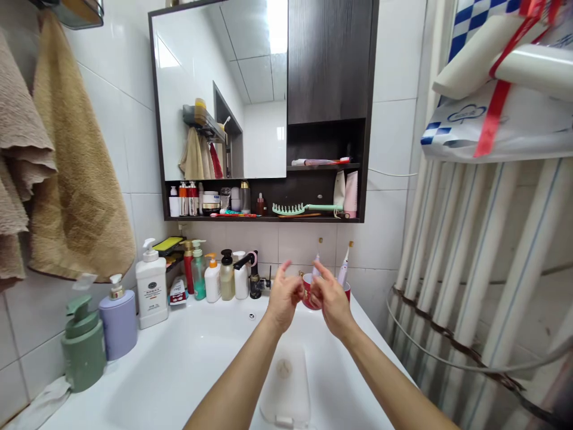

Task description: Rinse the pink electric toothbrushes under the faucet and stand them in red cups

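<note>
My left hand [285, 295] is raised over the far part of the white sink [188, 358]. One digit points up and the other fingers curl in, with nothing visible in them. Beside it my right hand [332, 300] makes a matching shape, also holding nothing that I can see. Their curled fingers nearly meet. Just behind the hands stands a red cup [307, 297], partly hidden, and two electric toothbrushes [343, 270] stand upright there. Below, between my forearms, a translucent plastic box [286, 388] lies in the sink.
A black faucet [254, 278] rises at the sink's back edge. Several pump bottles [212, 279] line the back and left rim. A mirror cabinet [329, 60] hangs above, with a green hairbrush [289, 209] on its shelf. White radiator pipes [474, 239] stand right; towels [76, 161] hang left.
</note>
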Demonstrator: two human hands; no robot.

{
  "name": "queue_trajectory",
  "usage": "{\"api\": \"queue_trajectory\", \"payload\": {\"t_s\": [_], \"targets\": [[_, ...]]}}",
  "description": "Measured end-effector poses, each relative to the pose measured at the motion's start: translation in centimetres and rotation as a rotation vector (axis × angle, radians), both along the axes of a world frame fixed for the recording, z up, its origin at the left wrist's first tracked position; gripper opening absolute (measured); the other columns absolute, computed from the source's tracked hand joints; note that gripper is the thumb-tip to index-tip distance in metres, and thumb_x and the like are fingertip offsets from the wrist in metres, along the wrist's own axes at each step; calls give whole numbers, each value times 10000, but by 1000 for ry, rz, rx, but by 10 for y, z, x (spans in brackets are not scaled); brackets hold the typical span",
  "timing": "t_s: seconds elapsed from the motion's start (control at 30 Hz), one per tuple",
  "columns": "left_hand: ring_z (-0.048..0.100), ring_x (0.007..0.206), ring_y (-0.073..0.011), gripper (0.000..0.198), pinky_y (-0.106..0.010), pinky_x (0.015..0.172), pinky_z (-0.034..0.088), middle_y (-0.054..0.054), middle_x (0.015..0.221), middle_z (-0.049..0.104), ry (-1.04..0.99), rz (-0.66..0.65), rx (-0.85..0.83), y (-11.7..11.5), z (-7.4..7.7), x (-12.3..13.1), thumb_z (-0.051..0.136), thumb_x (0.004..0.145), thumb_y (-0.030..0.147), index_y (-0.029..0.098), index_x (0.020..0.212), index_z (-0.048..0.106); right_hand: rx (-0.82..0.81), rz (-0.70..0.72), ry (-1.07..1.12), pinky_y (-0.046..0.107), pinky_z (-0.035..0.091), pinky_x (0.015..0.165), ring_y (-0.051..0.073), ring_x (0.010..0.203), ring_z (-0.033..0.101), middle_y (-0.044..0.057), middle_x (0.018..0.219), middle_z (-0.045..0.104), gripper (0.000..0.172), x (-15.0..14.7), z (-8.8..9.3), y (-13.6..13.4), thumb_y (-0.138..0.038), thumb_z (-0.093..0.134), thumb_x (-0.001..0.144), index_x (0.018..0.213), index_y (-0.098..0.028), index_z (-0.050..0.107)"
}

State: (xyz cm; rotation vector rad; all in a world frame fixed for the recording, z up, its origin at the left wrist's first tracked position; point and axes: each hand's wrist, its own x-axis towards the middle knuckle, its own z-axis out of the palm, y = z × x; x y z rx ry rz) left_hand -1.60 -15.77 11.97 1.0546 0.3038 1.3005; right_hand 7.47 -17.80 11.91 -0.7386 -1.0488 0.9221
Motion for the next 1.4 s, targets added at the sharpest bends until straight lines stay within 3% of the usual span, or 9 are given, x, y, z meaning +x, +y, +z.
{"api": "queue_trajectory", "payload": {"t_s": [0.07,0.13,0.33,0.6,0.73,0.83,0.97,1.2,1.4], "targets": [[257,295,-26,338,-173,347,172,84,317,312,37,-52,-94,2,-1,-5,426,619,466,134,657,478,-45,-10,11,168,212,326,22,293,209,-109,361,256,271,0,-4,2,-431,387,677,582,-186,455],[191,250,-27,503,-181,325,97,68,261,245,107,-157,-157,5,-3,-7,250,626,604,155,435,370,-83,1,-10,177,209,314,18,271,194,-99,343,243,425,0,-8,4,-514,313,678,416,-179,326],[172,223,-30,595,-188,329,57,49,233,235,206,-215,-197,12,-19,-3,86,597,666,164,355,295,-166,-28,-155,183,201,306,23,258,192,-93,317,226,487,-3,-23,14,-566,246,671,363,-189,227],[254,264,-38,561,-195,350,129,53,283,303,592,-20,-378,23,-119,-10,207,542,683,161,388,341,-274,-351,-509,208,214,343,64,311,257,-74,325,251,435,34,-67,47,-546,307,647,383,-210,229],[332,325,-63,458,-210,387,223,34,371,410,792,68,-204,31,-152,-13,337,568,593,154,475,426,-274,-547,-743,226,297,451,111,443,405,-38,423,405,335,55,-76,69,-458,384,653,447,-193,372],[385,398,-80,317,-217,441,279,26,459,462,882,98,-104,32,-157,-12,409,602,463,160,522,453,-285,-619,-904,244,346,569,153,667,491,22,718,532,208,59,-76,87,-372,424,661,660,-181,507],[424,487,-110,192,-227,492,298,24,477,466,1013,122,-22,32,-163,-10,446,600,342,172,519,485,-346,-635,-1078,276,373,660,166,826,484,71,1001,471,278,60,-75,111,-306,456,684,929,-178,486],[433,516,-122,134,-234,512,305,23,484,464,1019,247,28,41,-162,-17,416,609,263,182,532,489,-393,-555,-1324,337,416,693,137,824,494,44,989,486,254,60,-77,124,-266,392,756,979,-157,444],[445,530,-111,130,-228,548,337,17,528,462,886,466,-29,50,-146,-28,374,635,253,175,593,468,-285,-468,-1448,275,398,627,126,725,504,39,860,513,141,38,-88,83,-218,395,741,780,-140,506]]}}
